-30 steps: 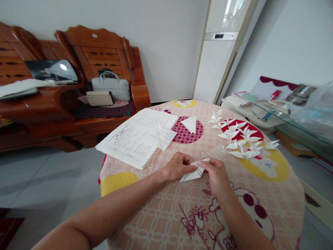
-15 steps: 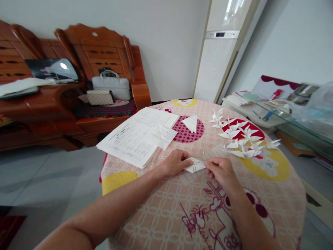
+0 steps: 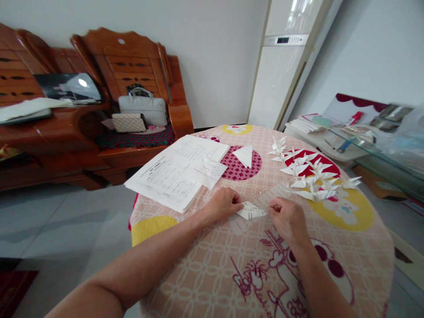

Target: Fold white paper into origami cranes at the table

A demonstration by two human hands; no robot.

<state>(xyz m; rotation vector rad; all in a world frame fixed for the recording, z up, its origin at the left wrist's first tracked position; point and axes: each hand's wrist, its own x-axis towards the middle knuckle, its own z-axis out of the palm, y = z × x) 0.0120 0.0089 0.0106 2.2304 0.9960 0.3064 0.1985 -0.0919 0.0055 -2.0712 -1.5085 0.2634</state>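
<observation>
A small folded piece of printed white paper (image 3: 251,210) lies on the tablecloth between my hands, its shape a flat diamond with pointed ends. My left hand (image 3: 227,202) is closed on its left corner, thumb and fingers pinching it against the table. Just beyond the right tip is my right hand (image 3: 287,218), fingers curled in and seemingly apart from the paper. Up ahead, a folded white paper triangle (image 3: 244,155) rests on the pink checked circle. Several white paper cranes (image 3: 314,193) stand grouped at the right.
A stack of printed sheets (image 3: 165,176) lies at the left of the round table (image 3: 198,274), with a loose sheet (image 3: 212,172) on top. To the right is a glass shelf (image 3: 371,150) with papers and metal bowls. A wooden bench (image 3: 132,53) holding bags stands behind.
My right hand has drawn slightly right, off the paper's right tip, and its fingers have curled in. The left hand keeps its hold. The view has shifted slightly.
</observation>
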